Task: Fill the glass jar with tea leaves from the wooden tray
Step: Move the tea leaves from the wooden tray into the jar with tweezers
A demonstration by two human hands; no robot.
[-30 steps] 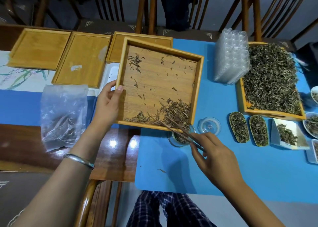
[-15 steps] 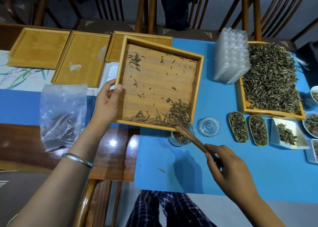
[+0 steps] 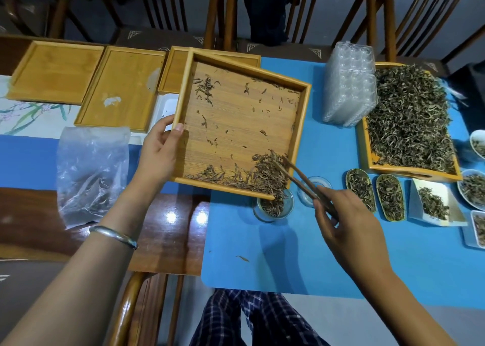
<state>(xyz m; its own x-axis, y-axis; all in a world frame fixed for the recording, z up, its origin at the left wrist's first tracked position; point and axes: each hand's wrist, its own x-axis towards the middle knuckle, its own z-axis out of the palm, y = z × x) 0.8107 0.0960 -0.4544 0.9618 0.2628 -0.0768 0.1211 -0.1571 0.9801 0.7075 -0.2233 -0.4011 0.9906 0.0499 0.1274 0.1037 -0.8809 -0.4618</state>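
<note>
My left hand (image 3: 160,151) grips the left rim of a square wooden tray (image 3: 183,104), held tilted above the table. Dark tea leaves (image 3: 262,174) are heaped in its near right corner, with a few scattered higher up. Below that corner stands a small glass jar (image 3: 284,212) on the blue mat, partly filled with leaves. My right hand (image 3: 346,225) holds wooden tongs (image 3: 299,179), whose tips lie in the heap at the corner. The jar's glass lid (image 3: 319,185) lies to its right, partly behind the tongs.
A second tray piled with tea (image 3: 409,120) sits at the right, with stacked clear plastic trays (image 3: 349,83) beside it and several small dishes of leaves (image 3: 359,191) in front. Empty wooden trays (image 3: 123,86) lie at the back left. A crumpled plastic bag (image 3: 89,172) lies left.
My right hand drew the tongs back out of the tray half a second ago, then moved them forward again into the leaf heap. More leaves now spill over the corner into the jar.
</note>
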